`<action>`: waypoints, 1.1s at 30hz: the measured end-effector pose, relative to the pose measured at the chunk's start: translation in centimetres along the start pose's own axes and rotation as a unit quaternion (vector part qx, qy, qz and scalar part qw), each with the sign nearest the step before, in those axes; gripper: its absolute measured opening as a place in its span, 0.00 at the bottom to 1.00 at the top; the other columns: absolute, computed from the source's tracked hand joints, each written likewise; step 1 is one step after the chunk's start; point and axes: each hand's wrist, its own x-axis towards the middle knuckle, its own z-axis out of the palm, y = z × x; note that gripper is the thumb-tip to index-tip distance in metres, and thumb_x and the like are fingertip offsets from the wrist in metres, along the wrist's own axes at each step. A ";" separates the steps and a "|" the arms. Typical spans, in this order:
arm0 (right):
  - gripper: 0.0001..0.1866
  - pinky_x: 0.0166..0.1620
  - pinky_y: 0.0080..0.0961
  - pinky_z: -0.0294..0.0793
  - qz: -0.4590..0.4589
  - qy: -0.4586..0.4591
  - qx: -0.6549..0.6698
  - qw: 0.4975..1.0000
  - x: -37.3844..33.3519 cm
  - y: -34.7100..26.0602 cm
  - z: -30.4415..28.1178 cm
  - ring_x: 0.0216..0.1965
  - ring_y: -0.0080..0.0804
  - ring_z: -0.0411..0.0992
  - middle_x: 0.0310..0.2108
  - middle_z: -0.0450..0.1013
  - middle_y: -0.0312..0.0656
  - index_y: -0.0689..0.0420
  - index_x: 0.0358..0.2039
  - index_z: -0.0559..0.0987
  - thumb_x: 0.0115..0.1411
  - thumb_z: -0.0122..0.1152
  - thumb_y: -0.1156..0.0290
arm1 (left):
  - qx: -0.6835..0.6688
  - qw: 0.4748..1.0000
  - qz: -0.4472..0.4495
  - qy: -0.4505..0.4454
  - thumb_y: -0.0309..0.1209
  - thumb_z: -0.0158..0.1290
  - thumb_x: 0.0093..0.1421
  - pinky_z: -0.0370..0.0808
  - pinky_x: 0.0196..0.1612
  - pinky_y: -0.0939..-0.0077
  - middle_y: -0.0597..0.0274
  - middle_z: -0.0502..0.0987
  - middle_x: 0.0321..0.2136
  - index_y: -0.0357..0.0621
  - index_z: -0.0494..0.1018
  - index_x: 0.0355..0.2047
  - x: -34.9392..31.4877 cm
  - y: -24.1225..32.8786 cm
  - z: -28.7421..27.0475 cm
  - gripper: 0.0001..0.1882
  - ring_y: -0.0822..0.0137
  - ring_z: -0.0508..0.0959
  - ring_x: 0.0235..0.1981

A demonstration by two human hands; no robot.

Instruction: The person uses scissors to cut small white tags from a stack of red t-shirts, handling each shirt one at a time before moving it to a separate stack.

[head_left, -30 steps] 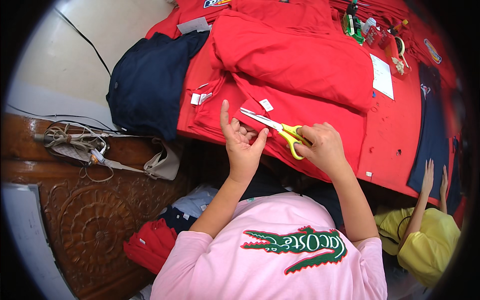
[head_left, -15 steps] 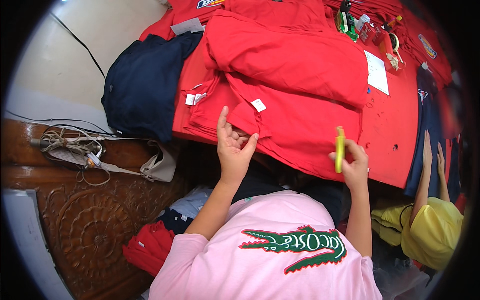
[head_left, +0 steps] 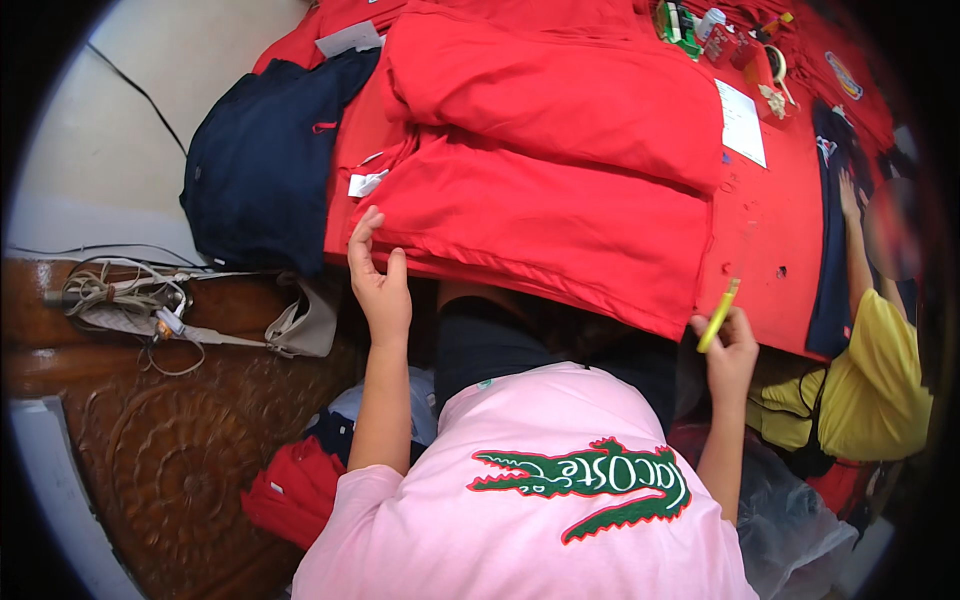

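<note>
While scissors (head_left: 717, 320), moved rightward since earlier, are gripped by the right hand (head_left: 734, 350), the left hand (head_left: 382, 290) is held spread near a white label (head_left: 367, 184).

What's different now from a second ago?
The right hand has drawn the yellow-handled scissors rightward, off the folded red fabric garment, keeping hold of them. The open left hand has shifted left along the garment's near edge; the red cloth flap with a small white tag no longer shows there. The dark navy cloth garment stayed put.
</note>
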 end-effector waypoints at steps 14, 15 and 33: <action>0.14 0.38 0.18 0.78 0.126 -0.134 0.158 0.970 -0.4 -2.2 -6.0 0.33 0.18 0.76 0.33 0.76 0.32 0.59 0.42 0.78 0.57 0.74 0.82 | 0.266 0.904 0.155 -0.297 0.44 0.73 0.51 0.35 0.78 0.38 0.59 0.64 0.74 0.53 0.68 0.69 -2.6 2.4 5.8 0.46 0.53 0.55 0.78; 0.14 0.38 0.19 0.79 0.134 -0.130 0.151 0.971 -0.6 -2.6 -6.2 0.33 0.19 0.77 0.33 0.76 0.32 0.59 0.42 0.78 0.58 0.74 0.82 | 0.266 0.909 0.164 -0.276 0.43 0.71 0.55 0.38 0.77 0.39 0.58 0.70 0.70 0.52 0.75 0.64 -1.9 1.4 5.2 0.36 0.51 0.61 0.76; 0.09 0.34 0.20 0.80 0.210 -0.287 0.046 0.934 4.1 -4.3 -6.5 0.29 0.26 0.81 0.28 0.81 0.40 0.65 0.35 0.80 0.57 0.73 0.81 | 0.091 0.958 -0.237 -0.132 0.23 0.60 0.68 0.75 0.32 0.81 0.71 0.73 0.27 0.39 0.69 0.51 2.3 -3.1 -6.9 0.14 0.80 0.73 0.28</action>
